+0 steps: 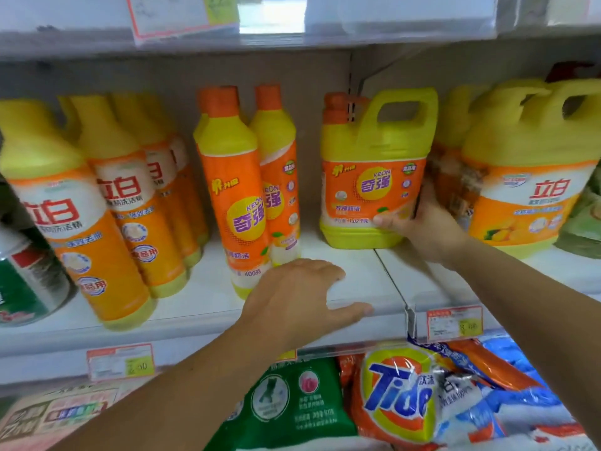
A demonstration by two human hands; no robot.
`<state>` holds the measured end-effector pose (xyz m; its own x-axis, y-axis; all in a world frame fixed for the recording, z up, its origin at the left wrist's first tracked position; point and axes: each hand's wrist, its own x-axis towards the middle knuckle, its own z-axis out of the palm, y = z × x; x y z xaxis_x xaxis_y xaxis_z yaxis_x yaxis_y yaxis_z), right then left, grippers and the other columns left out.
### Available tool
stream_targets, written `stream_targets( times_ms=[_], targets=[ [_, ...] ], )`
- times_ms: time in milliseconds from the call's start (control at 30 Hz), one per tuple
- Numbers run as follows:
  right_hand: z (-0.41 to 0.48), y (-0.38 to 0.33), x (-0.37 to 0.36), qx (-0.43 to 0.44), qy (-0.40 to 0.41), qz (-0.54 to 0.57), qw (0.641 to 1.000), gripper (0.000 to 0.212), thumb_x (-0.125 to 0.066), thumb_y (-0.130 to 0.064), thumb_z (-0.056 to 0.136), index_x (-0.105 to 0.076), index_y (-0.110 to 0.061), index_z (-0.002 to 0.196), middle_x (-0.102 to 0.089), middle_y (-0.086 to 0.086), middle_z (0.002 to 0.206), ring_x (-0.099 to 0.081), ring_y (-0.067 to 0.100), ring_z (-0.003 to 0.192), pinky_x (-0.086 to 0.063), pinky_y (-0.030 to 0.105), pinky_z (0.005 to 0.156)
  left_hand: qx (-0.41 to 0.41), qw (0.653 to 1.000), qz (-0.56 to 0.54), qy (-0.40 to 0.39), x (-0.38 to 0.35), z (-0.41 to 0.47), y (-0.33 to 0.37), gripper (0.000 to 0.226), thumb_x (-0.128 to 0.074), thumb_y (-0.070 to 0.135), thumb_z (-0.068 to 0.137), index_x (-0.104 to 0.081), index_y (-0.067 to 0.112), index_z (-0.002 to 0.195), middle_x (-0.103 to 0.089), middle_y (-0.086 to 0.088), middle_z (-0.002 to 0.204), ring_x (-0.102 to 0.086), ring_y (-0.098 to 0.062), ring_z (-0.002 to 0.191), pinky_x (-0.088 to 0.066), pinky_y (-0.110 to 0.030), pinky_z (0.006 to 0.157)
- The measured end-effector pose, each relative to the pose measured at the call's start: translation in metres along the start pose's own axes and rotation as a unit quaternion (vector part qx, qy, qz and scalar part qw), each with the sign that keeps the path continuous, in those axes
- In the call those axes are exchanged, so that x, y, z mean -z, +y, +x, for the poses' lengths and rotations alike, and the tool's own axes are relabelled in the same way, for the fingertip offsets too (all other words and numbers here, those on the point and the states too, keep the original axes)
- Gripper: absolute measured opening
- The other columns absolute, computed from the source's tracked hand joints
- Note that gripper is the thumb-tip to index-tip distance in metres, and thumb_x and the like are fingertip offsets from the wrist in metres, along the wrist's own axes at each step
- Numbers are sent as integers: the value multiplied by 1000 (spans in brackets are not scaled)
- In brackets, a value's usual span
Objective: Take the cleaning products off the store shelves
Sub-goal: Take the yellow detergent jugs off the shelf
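Note:
A yellow jug with an orange label [370, 177] stands on the white shelf [357, 271], handle at the top right. My right hand [422, 226] grips its lower right corner, thumb across the label front. My left hand [302, 297] hovers open over the shelf in front of two tall orange and yellow bottles [237, 196], fingers spread, holding nothing. It is close to the base of the front bottle; I cannot tell whether it touches.
Several orange-labelled yellow bottles [81, 229] fill the left of the shelf, beside a green can [22, 275]. Larger yellow jugs [527, 180] stand at the right. Below lie a Tide detergent bag [400, 398] and a green bag [292, 405]. Price tags [453, 323] hang on the shelf edge.

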<state>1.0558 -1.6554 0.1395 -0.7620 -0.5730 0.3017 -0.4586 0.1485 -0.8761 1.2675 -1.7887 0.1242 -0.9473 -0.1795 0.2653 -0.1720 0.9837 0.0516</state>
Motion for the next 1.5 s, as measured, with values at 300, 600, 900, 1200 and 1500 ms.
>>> stream_targets(
  times_ms=[300, 600, 900, 1200, 1500],
  targets=[
    [41, 4, -16, -41, 4, -22, 999, 80, -79, -26, 82, -31, -19, 146, -55, -3, 134, -54, 17, 118, -43, 33, 99, -6, 1000, -4, 16, -8, -1, -1, 79, -29, 85, 81, -46, 36, 141, -45, 16, 149, -39, -4, 137, -36, -27, 107],
    [55, 10, -25, -68, 28, -30, 997, 79, -73, -26, 88, -26, -17, 150, -53, -4, 133, -49, 15, 117, -37, 24, 95, -10, 1000, -17, 16, -8, -2, 0, 71, -40, 78, 86, -51, 32, 139, -50, 11, 145, -43, -9, 134, -38, -30, 106],
    [-9, -23, -34, -51, 52, -158, 985, 54, -58, -35, 98, -40, -13, 144, -56, 9, 137, -53, 30, 126, -42, 38, 103, 5, 1000, -9, 9, -6, 0, -1, 70, -36, 81, 81, -54, 37, 132, -58, 13, 135, -52, -10, 124, -47, -33, 96],
    [-249, -54, -46, -3, 46, -27, 999, 21, -61, -17, 97, -58, -27, 115, -63, -2, 117, -60, -10, 91, -45, 6, 74, 11, 970, -211, 124, -4, -143, 19, 49, -60, 32, 83, -59, 24, 132, -56, 7, 138, -43, -8, 131, -27, -20, 112],
    [-425, -5, -139, -122, -296, -190, 928, 43, -58, -32, 99, -46, -22, 139, -48, 3, 138, -54, 12, 116, -38, 13, 93, 313, 904, -290, -33, -88, -363, 18, 24, -66, 29, 84, -58, 34, 106, -54, 11, 103, -58, -12, 99, -51, -35, 84]
  ],
)
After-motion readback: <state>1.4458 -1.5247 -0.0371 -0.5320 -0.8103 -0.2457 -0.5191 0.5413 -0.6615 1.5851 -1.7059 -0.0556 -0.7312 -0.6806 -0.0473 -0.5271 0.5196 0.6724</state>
